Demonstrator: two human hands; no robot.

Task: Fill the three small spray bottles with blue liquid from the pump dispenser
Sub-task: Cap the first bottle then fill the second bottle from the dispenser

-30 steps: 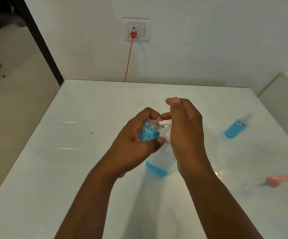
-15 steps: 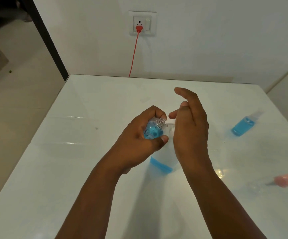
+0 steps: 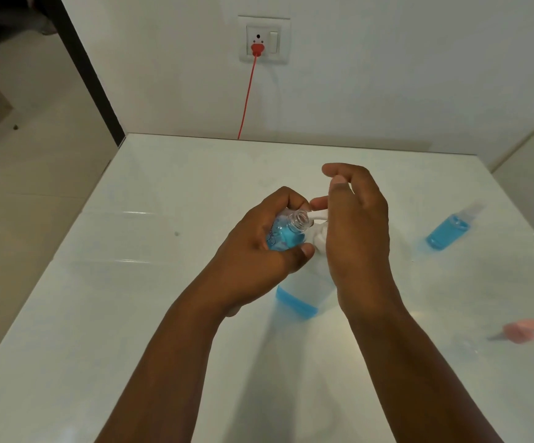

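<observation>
Mid-table, left hand (image 3: 259, 251) clamps small bottle (image 3: 286, 233); right hand (image 3: 358, 238) loosely spread over pump dispenser (image 3: 304, 295).

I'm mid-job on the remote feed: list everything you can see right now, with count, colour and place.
Small spray bottle: one, clear with blue liquid, neck open, held at the pump spout.
Pump dispenser: one, white head, clear body with a low band of blue liquid, table centre, partly hidden by the hands.
Filled spray bottle: one, blue, capped, lying on the table's right side.
Pink cap: one, near the right edge; whatever it sits on is too blurred to tell.
Table: one, white, glossy.
Wall socket: one, white, with a red plug and cord.
Left hand: holds the small spray bottle.
Right hand: over the pump head.
</observation>
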